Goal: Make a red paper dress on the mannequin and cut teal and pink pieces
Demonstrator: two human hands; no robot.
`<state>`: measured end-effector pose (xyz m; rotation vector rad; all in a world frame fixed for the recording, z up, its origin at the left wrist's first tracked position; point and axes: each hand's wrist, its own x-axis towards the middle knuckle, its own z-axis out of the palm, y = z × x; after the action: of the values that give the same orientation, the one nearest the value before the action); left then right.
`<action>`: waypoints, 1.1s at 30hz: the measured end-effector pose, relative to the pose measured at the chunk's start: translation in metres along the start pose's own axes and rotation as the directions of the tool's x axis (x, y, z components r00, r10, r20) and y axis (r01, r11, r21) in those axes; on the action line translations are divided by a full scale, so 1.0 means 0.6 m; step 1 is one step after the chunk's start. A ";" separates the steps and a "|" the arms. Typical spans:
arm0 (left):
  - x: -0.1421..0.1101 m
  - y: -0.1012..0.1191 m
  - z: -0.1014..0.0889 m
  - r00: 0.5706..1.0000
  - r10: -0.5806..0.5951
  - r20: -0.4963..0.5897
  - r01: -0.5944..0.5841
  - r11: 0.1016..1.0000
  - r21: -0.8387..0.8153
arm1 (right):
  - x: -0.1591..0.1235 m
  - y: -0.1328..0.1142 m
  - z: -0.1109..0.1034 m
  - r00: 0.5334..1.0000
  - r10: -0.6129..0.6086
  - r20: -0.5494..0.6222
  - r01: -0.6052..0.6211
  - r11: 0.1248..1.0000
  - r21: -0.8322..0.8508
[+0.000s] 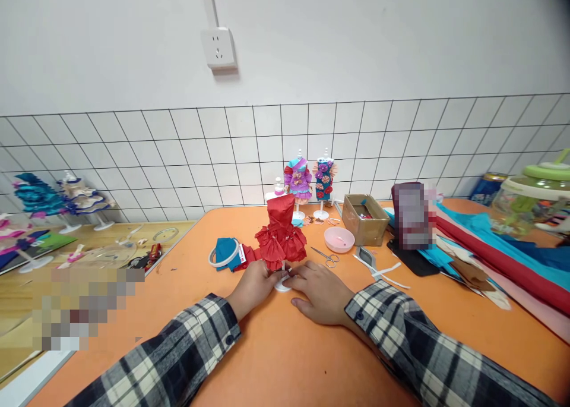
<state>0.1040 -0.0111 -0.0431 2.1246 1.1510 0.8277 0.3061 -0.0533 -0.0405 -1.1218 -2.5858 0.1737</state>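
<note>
A miniature dress form in a ruffled red dress (281, 232) stands upright on the orange table in front of me. Its round white base (282, 286) shows between my two hands. My left hand (255, 288) closes on the lower left of the form, thumb at the base and the other fingertips partly hidden by the skirt. On the other side, my right hand (319, 291) rests with fingers stretched out and thumb apart, fingertips touching the base's right edge. A pair of scissors (330, 258) lies beyond the right hand. Left of the dress are red fabric and a teal cloth (225, 252) with a white hoop.
Two dressed forms in purple (298, 178) and teal (325, 178) stand by the tiled wall. Rightward are a pink bowl (339, 240), a cardboard box (366, 226), a propped phone (413, 215), fabric strips (490, 246) and a green-lidded jar (538, 193). More dressed forms (84, 202) stand left.
</note>
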 end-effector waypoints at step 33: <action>0.007 -0.002 0.010 0.990 -0.057 -0.129 0.091 0.956 0.279 | 0.018 -0.052 -0.023 0.925 0.351 0.142 0.076 -0.539 0.839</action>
<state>0.1097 -0.0080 -0.0469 2.2683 1.4811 0.8044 0.2821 -0.0671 -0.0177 -0.4493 -0.6949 1.8856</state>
